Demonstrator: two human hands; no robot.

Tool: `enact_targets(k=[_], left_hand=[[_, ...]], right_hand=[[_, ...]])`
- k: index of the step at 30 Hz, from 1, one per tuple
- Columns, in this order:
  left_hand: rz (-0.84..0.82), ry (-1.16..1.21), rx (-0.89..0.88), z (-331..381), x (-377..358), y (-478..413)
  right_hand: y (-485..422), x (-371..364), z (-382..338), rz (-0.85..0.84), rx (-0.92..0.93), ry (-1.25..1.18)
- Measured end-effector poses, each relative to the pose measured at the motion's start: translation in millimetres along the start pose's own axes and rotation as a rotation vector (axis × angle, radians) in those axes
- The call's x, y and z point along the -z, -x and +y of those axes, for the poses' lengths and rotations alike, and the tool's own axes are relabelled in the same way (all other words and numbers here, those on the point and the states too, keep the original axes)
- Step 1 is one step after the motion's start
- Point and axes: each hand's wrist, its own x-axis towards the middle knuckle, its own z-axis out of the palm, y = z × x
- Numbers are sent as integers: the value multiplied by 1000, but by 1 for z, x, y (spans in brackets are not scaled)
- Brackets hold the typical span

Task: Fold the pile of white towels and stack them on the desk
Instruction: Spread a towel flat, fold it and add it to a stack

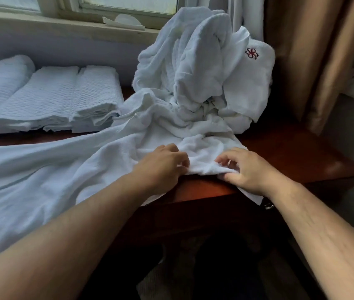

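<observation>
- A dark red-brown wooden desk point(291, 152) stands below a window sill point(63, 27), seen from above by the person working at it.
- A loose towel point(52, 169), white, lies half spread across the left and middle of the desk. Its near edge hangs over the front of the desk.
- The left hand point(163, 163) rests on the right end of this towel, near the front edge of the desk. Its fingers are curled together and bunch the cloth.
- The right hand point(245, 167) is just beside it, on the same end of the towel. The thumb and fingers pinch a fold of the cloth, and the other fingers are raised and spread apart.
- Behind the hands, a tall rumpled pile of towels point(193, 72) stands at the back of the desk. One towel in it shows a small red stitched emblem point(251, 53).
- At the back left of the desk, folded towels point(52, 98) sit in neat stacks side by side, touching one another.
- A tan curtain point(301, 50) hangs to the right of the pile.
- A flat white object point(126, 21) lies on the sill; what it is cannot be made out.
</observation>
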Motion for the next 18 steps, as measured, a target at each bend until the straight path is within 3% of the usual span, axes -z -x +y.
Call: enact_targets(k=[5, 8, 13, 15, 18], left_hand=[[1, 240, 81, -11, 15, -4], [-86, 258, 136, -19, 23, -1], [-194, 252, 169, -21, 31, -3], [-159, 218, 132, -19, 32, -6], [-167, -59, 106, -17, 28, -7]], right_hand=[[-10, 8, 0, 188, -14, -314], [-13, 15, -2, 98, -51, -384], [-26, 30, -5, -188, -151, -25], [-32, 32, -10, -155, -165, 39], [-37, 22, -24, -93, -167, -2]])
